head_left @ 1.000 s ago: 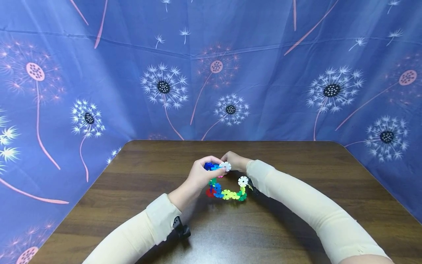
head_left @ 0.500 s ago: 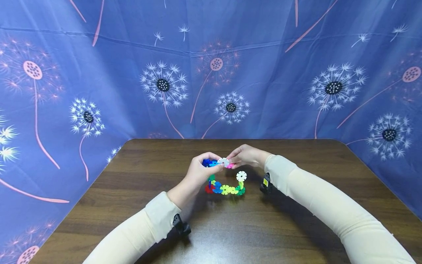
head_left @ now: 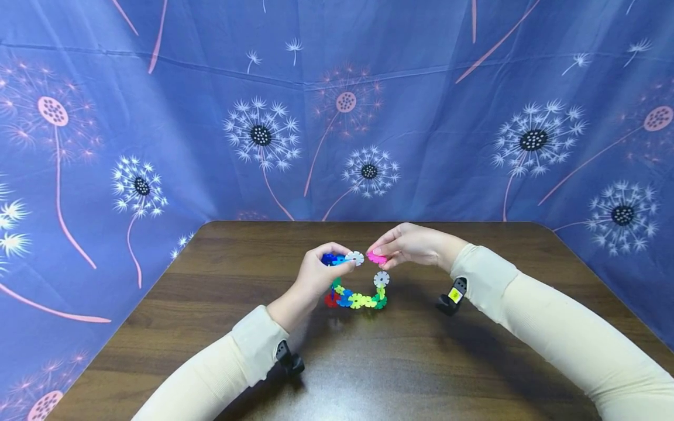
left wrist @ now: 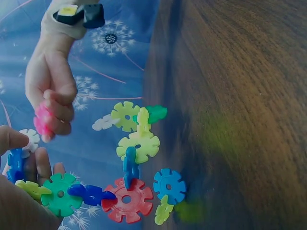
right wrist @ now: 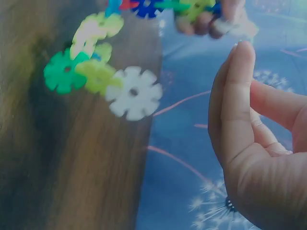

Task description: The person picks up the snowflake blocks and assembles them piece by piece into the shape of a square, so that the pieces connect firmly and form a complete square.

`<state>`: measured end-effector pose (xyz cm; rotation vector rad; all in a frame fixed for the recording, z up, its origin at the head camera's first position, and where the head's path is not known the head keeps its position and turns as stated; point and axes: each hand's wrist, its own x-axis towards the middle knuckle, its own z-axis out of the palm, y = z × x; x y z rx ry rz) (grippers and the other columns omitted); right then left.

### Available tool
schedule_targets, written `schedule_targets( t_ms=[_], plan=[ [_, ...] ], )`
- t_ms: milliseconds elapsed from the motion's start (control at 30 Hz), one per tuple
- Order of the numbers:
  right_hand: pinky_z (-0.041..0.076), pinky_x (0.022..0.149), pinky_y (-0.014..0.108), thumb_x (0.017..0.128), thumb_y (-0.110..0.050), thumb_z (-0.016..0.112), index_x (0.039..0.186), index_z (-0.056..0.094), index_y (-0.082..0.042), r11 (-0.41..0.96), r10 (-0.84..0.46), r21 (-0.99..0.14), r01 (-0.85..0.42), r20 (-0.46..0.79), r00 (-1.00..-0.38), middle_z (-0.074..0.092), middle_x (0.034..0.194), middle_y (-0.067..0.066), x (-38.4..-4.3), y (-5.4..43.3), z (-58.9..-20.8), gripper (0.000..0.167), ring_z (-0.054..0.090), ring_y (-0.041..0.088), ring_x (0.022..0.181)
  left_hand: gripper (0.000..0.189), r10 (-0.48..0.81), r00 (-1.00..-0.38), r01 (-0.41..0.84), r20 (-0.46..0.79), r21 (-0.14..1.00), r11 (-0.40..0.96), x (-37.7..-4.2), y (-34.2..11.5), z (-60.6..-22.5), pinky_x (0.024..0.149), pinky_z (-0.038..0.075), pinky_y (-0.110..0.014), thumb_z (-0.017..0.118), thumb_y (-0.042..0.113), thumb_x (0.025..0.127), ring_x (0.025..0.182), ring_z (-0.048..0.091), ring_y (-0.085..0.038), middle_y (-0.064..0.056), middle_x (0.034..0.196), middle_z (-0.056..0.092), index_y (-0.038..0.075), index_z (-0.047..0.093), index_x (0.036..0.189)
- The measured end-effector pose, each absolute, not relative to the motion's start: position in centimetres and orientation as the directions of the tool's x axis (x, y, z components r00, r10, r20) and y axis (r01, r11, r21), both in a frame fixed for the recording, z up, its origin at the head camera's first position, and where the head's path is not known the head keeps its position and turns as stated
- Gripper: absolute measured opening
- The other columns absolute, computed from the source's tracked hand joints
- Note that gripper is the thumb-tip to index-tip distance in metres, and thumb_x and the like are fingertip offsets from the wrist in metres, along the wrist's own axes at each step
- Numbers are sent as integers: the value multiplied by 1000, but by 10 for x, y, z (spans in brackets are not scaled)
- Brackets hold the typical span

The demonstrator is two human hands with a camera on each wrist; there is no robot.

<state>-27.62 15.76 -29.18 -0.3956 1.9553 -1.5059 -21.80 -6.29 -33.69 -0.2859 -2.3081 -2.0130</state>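
A chain of notched, flower-shaped plastic discs (head_left: 358,300) in several colours hangs in a U shape in the head view. My left hand (head_left: 313,275) grips its upper left part by dark and light blue discs, with a white disc (head_left: 355,258) at the fingertips. My right hand (head_left: 423,244) pinches a loose pink disc (head_left: 376,258), a small gap away from that white disc. The chain's other end carries another white disc (head_left: 381,279), also seen in the right wrist view. There my right hand's fingers (right wrist: 240,96) hide the pink disc.
Below the hands lies a brown wooden table (head_left: 358,368). Behind it hangs a blue cloth (head_left: 432,146) with dandelion prints. Black wrist cameras (head_left: 453,297) hang under both cream sleeves (head_left: 537,316).
My right hand came out from behind the left hand's white disc and moved right, bringing the pink disc away from it. My left hand stays almost still, holding the chain.
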Motion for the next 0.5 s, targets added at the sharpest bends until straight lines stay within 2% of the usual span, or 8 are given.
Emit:
schedule_targets(
  t_ms=[200,500],
  plan=[
    [57,79,29,94,-2,58,121,57,17,300,-597,-949,102,-270,-755,74,89,3,-263,157,-284,33,68,12,78,18,108,-978,189,177,974,121,-217,-62,-337,64,47,-24,79,11,78,77,55,-12,-3,89,68,3,71,92],
    [58,77,29,93,-1,58,119,56,19,285,-575,-954,88,-244,-781,74,86,4,-259,154,-287,32,68,11,71,15,133,-970,220,202,965,145,-219,-60,-338,64,48,-24,80,11,78,72,56,-10,-2,85,70,5,73,90]
  ],
)
